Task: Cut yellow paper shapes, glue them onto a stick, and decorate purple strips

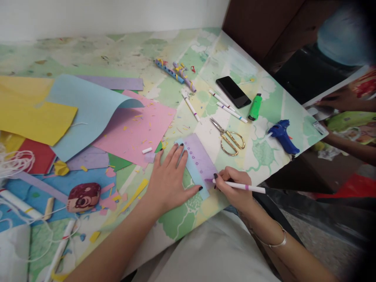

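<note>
In the head view, a strip of purple paper [202,154] with a light blue edge strip [192,167] lies near the table's front edge. A row of small dark purple circles runs along the purple part. My left hand [172,176] lies flat with its fingers spread, fingertips on the upper end of the blue edge. Pinched in my right hand [235,188] is a white felt-tip marker [254,188] with a purple band, its purple tip at the lower part of the paper. A pen cap [147,150] lies beyond my left hand.
Gold-handled scissors [227,137], a blue glue gun [283,137], a green highlighter [255,107], a black phone [233,91] and several markers lie to the right. Coloured paper sheets [88,113], white string [14,160] and scraps cover the left. Another person's arm [349,145] shows at far right.
</note>
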The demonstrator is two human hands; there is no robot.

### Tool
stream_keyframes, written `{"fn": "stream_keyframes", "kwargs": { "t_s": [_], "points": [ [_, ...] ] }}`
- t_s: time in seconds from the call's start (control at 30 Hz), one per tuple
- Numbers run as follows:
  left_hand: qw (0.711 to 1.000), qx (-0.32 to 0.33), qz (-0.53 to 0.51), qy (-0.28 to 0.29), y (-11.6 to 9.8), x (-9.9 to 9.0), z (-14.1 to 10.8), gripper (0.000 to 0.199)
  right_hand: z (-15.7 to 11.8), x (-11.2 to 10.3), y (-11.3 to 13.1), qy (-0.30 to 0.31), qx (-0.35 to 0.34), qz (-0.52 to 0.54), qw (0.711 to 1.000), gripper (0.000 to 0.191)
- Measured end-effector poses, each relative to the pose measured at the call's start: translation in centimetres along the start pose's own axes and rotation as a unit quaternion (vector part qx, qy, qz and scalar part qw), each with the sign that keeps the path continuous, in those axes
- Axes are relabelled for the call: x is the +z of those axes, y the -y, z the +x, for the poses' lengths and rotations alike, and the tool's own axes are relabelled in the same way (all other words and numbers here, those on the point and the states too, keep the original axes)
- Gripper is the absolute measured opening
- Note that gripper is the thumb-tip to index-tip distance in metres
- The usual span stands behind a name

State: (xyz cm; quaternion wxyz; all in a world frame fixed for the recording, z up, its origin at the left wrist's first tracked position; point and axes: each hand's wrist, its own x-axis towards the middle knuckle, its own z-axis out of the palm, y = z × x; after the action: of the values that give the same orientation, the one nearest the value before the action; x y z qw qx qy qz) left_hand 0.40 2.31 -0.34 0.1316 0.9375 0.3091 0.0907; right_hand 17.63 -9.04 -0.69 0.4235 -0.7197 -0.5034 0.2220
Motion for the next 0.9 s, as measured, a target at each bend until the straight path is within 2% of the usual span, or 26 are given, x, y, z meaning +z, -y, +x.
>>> {"fn": "stream_keyframes", "kwargs": {
  "t_s": [0.23, 0.9],
  "points": [
    [1.0, -0.002, 0.011, 0.014, -0.1, -0.11, 0.03, 0.084, 0.27, 0.1, 0.27, -0.003, -0.014, -0.015, 1.0, 0.034],
    [1.0, 0.0, 0.005, 0.005, -0.02, 0.01, 0.06, 0.085, 0.18, 0.06, 0.17, 0.007, -0.016, -0.017, 1.0, 0.034]
  ]
}}
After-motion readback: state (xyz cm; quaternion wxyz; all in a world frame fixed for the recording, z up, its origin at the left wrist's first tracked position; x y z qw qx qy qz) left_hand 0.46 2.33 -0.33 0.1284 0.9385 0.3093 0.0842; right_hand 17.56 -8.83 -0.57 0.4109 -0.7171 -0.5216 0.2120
